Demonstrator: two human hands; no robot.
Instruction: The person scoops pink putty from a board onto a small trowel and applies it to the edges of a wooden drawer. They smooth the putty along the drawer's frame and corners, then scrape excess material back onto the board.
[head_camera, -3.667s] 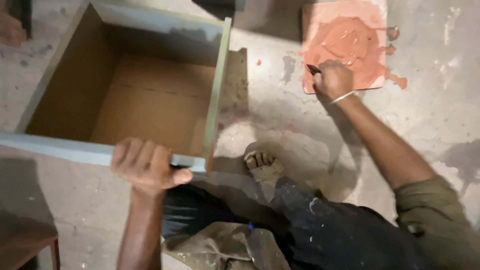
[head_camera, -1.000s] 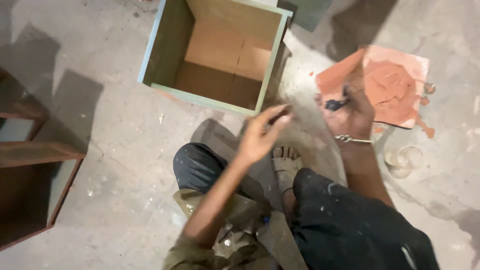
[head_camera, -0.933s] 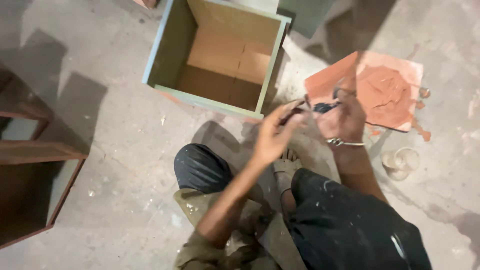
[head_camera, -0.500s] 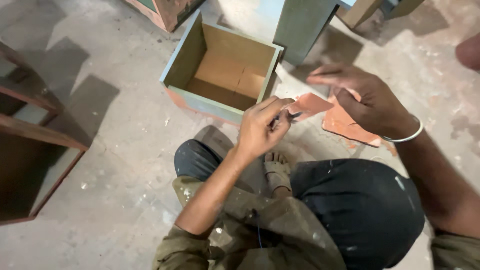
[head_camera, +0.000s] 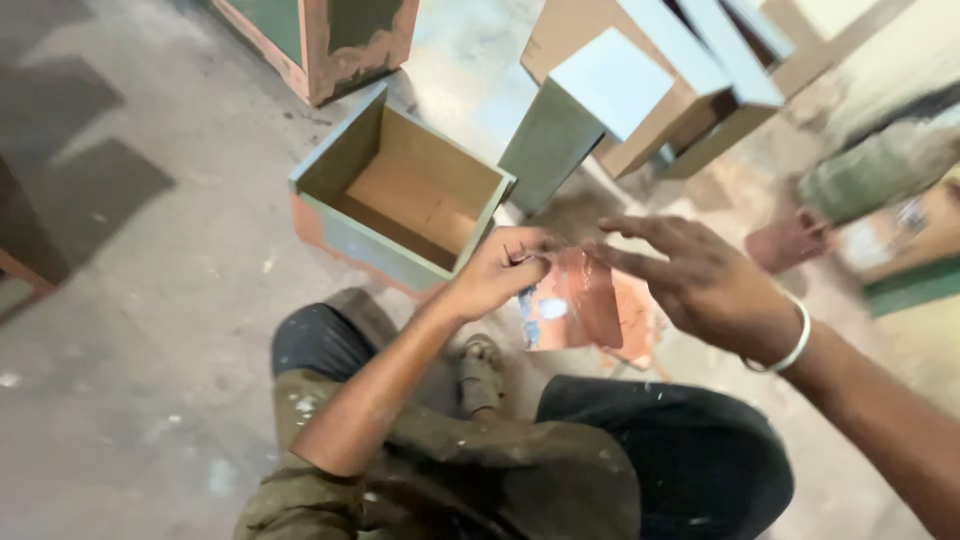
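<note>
My left hand (head_camera: 503, 268) is pinched on the top of a flat scraper blade (head_camera: 556, 300) smeared with reddish filler, with a pale blue patch on it. My right hand (head_camera: 700, 282), a white bangle on its wrist, hovers just right of the blade with its fingers spread and nothing in them. Under both hands a reddish filler-covered board (head_camera: 628, 322) lies on the floor. I sit on the floor with my bare foot (head_camera: 480, 370) tucked below the hands.
An open-topped wooden box (head_camera: 330, 232) with pale green edges lies just left of my left hand. Several similar boxes (head_camera: 610, 85) are piled behind. A worn cabinet (head_camera: 335, 40) stands at the top left, dark furniture at the left edge. Blurred shapes sit at the right.
My right hand left the filler board with the scraper, my left hand came across from the box edge and took hold of the blade, and the right fingers spread apart. My view swung upward.
</note>
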